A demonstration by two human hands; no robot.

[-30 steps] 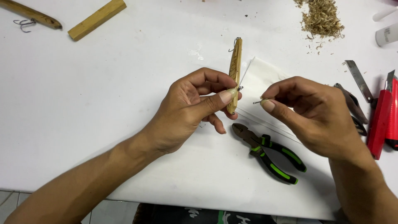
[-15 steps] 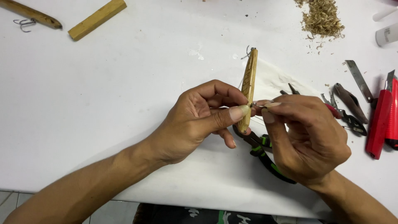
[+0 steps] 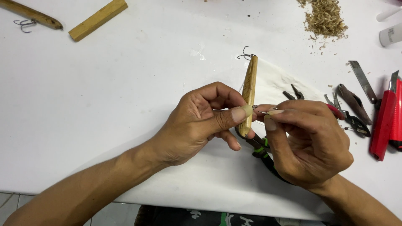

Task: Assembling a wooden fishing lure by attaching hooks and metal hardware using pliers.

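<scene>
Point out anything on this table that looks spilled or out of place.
A loose heap of wood shavings lies scattered at the table's far right edge, with stray flecks around it. A bare treble hook lies at the far left.

White table (image 3: pixel 125 83) strewn with woodworking bits and tools

Taking the white cloth (image 3: pixel 276 83) as landmark: a wood block (image 3: pixel 98 19) and a hooked wooden stick (image 3: pixel 29 14) lie far to its upper left, wood shavings (image 3: pixel 324 19) above it, small pliers (image 3: pixel 349 111) and red cutters (image 3: pixel 383 121) to its right, green-handled pliers (image 3: pixel 261 152) just below.
</scene>
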